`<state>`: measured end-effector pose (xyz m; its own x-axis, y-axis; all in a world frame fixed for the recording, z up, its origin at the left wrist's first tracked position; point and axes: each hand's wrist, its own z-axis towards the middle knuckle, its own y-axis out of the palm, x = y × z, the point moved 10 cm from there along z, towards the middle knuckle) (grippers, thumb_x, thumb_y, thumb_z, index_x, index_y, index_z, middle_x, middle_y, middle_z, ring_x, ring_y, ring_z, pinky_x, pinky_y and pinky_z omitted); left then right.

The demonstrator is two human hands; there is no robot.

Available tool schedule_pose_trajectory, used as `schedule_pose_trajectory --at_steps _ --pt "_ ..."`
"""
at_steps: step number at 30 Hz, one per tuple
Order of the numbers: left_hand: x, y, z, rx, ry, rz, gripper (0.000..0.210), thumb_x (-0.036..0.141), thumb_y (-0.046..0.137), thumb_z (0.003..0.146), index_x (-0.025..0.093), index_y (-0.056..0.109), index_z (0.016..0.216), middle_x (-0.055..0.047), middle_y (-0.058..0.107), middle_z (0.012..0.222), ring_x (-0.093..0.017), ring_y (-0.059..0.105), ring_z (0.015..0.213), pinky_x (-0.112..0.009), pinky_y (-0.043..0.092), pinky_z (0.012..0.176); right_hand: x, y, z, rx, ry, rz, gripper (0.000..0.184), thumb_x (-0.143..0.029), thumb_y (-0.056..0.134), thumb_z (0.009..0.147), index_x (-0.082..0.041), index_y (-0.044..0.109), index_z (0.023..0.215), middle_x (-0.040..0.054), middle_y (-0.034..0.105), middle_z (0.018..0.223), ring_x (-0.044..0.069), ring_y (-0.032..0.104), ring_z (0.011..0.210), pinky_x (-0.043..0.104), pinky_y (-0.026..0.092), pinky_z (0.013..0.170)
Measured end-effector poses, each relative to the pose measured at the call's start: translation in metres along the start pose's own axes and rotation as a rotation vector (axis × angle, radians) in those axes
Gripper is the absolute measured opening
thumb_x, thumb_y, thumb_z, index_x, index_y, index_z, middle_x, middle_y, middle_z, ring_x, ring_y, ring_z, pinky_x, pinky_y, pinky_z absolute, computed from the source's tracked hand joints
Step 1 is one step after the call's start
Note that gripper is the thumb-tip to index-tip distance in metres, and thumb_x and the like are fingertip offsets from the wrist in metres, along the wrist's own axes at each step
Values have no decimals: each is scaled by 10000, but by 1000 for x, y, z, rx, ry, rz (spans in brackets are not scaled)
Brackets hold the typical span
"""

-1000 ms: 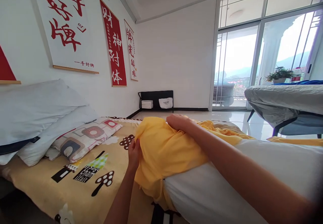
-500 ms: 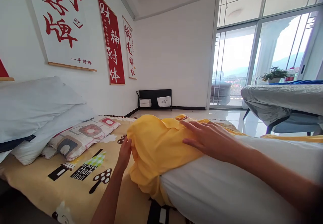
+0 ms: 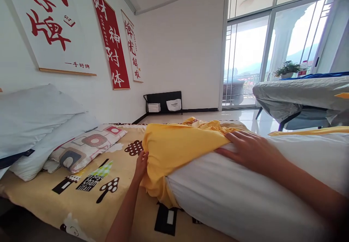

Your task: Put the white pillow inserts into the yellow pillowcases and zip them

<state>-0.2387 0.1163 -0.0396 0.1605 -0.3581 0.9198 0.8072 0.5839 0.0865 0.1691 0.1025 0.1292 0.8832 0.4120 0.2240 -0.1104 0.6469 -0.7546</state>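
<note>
Presently, the yellow cloth point(image 3: 177, 144) lay over the near-left end of a white padded piece point(image 3: 215, 191) on the bed, above a tan printed sheet point(image 3: 89, 211). Its edge ran slantwise across the top, and one near corner of the padding was exposed.

Several faults were judged possible. The cloth could have slipped off the end if the left-side hold had loosened while the right side was drawn back, since the near edge hung slack and bunched. Loose folds on the far side could have trapped an uneven wrinkle if pulled from one side only. The padding itself could have shifted along the sheet, as no support was visible beyond the hands and its own weight. These were assessments, not observed defects.

As to pose, the left hand point(image 3: 141, 164) reached up from the lower edge of the view, its fingers curled nearly closed and apparently pinching the cloth at its left side. The right hand point(image 3: 249, 147) came in from the right, palm down and largely open, fingers extended over the cloth's edge and the thumb side against the white padding. Whether its fingertips gripped the edge could not be determined.
</note>
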Motion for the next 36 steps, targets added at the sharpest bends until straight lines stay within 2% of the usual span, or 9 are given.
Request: schedule_pose_trajectory --at_steps 2,4,7,10,16,21,27,31,36 --pt "35 -23 -10 195 153 76 457 468 675 686 166 539 1000 -132 562 1092 -279 537 1042 -413 466 847 -2 -5 -3 56 -13 11 506 -641 361 883 -218 634 942 137 667 1027 295 633 903 432 487 770" --pt "92 -18 -37 233 475 220 457 357 649 731 187 499 1128 -137 524 1184 -276 484 1146 -430 411 955 -5 -10 -7 119 -22 14 518 -621 337 902 -203 629 993 146 654 1064 287 630 912 416 487 775" --pt "161 59 -106 -129 1023 554 579 245 619 753 200 448 1305 -161 524 1259 -291 467 1218 -440 358 1030 -8 -18 -13 189 -9 23 548 -592 282 925 -182 591 1117 155 633 1122 284 638 869 403 491 709" --pt "185 113 -149 -275 1198 751 682 196 575 738 186 380 1391 -175 482 1361 -313 414 1294 -457 319 1055 -1 -29 -20 217 -35 63 562 -603 277 916 -183 566 1154 145 644 1111 284 646 819 404 493 660" --pt "197 153 -158 -254 1216 806 518 224 524 767 133 494 1276 -165 550 1312 -307 442 1274 -480 359 1018 61 -28 -40 94 -62 26 521 -766 522 701 -260 633 759 78 673 717 329 631 676 496 485 668" --pt "207 189 -120 -258 976 862 475 164 514 777 142 573 1248 -141 546 1346 -289 456 1283 -447 387 1056 63 -10 -43 -18 -147 232 504 -642 587 759 -299 670 1118 69 710 977 316 659 840 447 522 716" --pt "207 247 -98 -410 652 861 444 139 466 829 178 607 1247 -93 644 1238 -245 564 1196 -377 481 989 43 18 -24 -171 -67 265 493 -557 483 875 -233 651 1206 93 714 1057 311 665 948 437 521 816" --pt "202 278 -119 -453 709 805 466 156 494 830 184 582 1287 -66 616 1283 -252 529 1246 -392 444 1052 27 25 -13 -130 -127 263 423 -438 480 901 -226 627 1236 96 649 1223 289 621 1084 415 497 890" --pt "198 295 -156 -512 930 773 448 168 486 849 160 578 1287 -56 599 1300 -270 512 1263 -441 394 1101 24 37 -11 -108 -49 77 247 -304 511 847 -173 715 894 113 730 902 247 680 788 331 506 678"
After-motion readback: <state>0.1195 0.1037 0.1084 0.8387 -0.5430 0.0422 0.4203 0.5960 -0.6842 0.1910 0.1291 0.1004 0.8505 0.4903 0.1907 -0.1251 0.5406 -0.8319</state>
